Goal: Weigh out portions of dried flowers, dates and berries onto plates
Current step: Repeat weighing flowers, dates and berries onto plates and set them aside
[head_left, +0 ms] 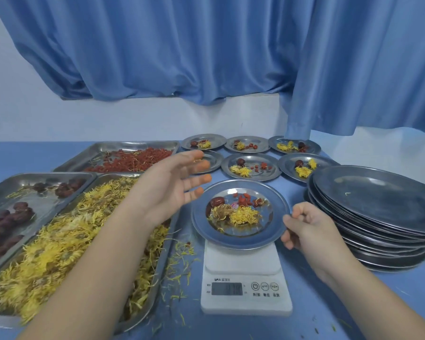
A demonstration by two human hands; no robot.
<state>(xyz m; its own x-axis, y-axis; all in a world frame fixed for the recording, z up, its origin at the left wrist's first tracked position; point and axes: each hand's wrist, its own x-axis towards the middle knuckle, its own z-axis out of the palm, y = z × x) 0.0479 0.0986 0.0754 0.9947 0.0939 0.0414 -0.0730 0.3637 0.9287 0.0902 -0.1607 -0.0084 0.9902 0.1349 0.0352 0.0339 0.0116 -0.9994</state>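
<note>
Our right hand (304, 228) pinches the right rim of the steel plate (276, 198), which sits on the white kitchen scale (245, 266) and carries a red date (217, 201), goji berries (244, 200) and dried chrysanthemums (245, 214). Our left hand (174, 184) hovers with fingers spread, just left of the plate, above the chrysanthemum tray (155, 288). A stack of plates (378, 200) stands at right.

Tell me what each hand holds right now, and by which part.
The right hand pinches the plate on the scale by its right rim. The left hand, fingers spread, holds nothing.
</note>
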